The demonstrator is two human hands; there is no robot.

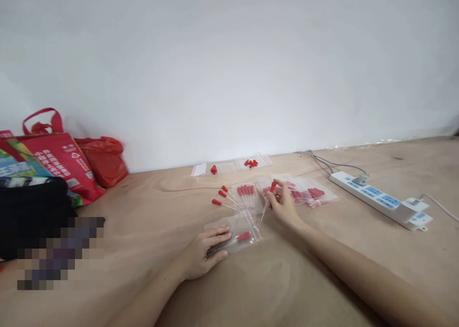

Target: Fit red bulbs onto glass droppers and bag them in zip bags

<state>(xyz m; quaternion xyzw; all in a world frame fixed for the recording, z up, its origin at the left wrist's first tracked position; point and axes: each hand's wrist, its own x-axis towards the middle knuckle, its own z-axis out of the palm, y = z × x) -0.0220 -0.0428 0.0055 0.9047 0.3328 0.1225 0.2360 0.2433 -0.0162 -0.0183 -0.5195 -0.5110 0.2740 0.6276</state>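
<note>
My left hand (206, 253) lies spread over a clear zip bag (234, 226), which has a red-bulbed dropper (244, 236) in it. Raised to the right of that bag, my right hand (285, 205) pinches a dropper (273, 187) by its red bulb, the thin clear tube pointing down. Loose droppers (223, 193) lie beyond my left hand. Beside them, several more droppers (245, 190) rest in a row on a clear bag. Filled bags of red-bulbed droppers (315, 193) lie behind and to the right of my right hand.
Near the wall are small bags with red bulbs (251, 163) and clear tubes (225, 168). A white power strip (380, 198) with grey cables lies at the right. At the left stand a red shopping bag (64, 159), a red plastic bag (105, 159) and a black item (36, 212).
</note>
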